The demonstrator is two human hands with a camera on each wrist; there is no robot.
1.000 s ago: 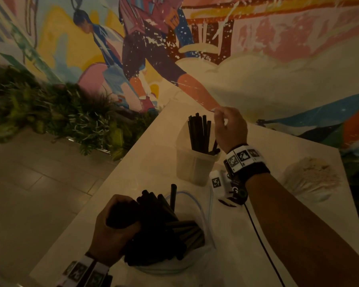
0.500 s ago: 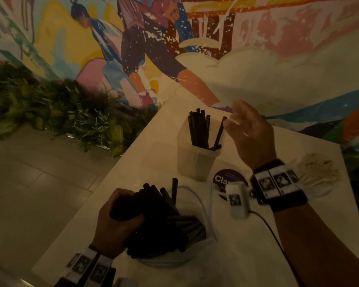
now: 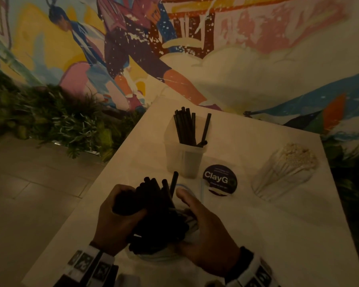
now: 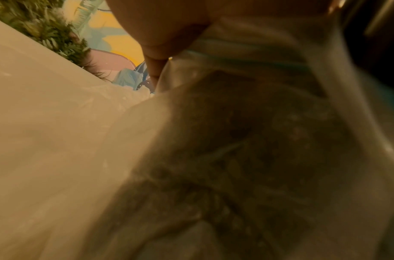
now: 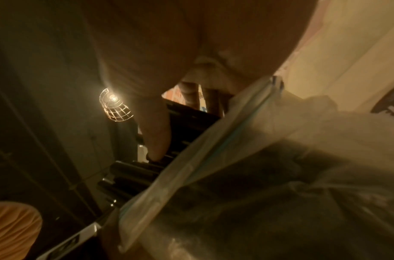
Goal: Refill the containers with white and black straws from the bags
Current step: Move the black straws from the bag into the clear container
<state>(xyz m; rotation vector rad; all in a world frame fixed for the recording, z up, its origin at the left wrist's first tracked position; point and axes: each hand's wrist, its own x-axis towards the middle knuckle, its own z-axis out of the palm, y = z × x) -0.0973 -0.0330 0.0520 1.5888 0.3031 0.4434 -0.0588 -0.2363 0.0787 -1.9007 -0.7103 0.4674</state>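
Note:
A clear bag of black straws (image 3: pixel 158 220) lies at the table's near edge, straw ends poking out of its mouth. My left hand (image 3: pixel 124 204) grips the bag and straw bundle from the left. My right hand (image 3: pixel 184 204) is at the bag's right side, thumb straight and fingers reaching in among the straws; in the right wrist view a finger (image 5: pixel 155 137) touches the black straws (image 5: pixel 135 172). Beyond the bag stands a translucent container (image 3: pixel 184 160) with several black straws (image 3: pixel 184 127) upright in it. The left wrist view shows only blurred bag plastic (image 4: pixel 236 140).
A bag of white straws (image 3: pixel 284 170) lies at the table's right. A round dark ClayGo sticker (image 3: pixel 219 179) sits beside the container. The pale table (image 3: pixel 278 235) meets a painted wall; plants (image 3: pixel 39 121) and tiled floor lie to the left.
My right hand left the container, where one more straw now leans, and came back down to the mouth of the bag. The left hand kept its grip.

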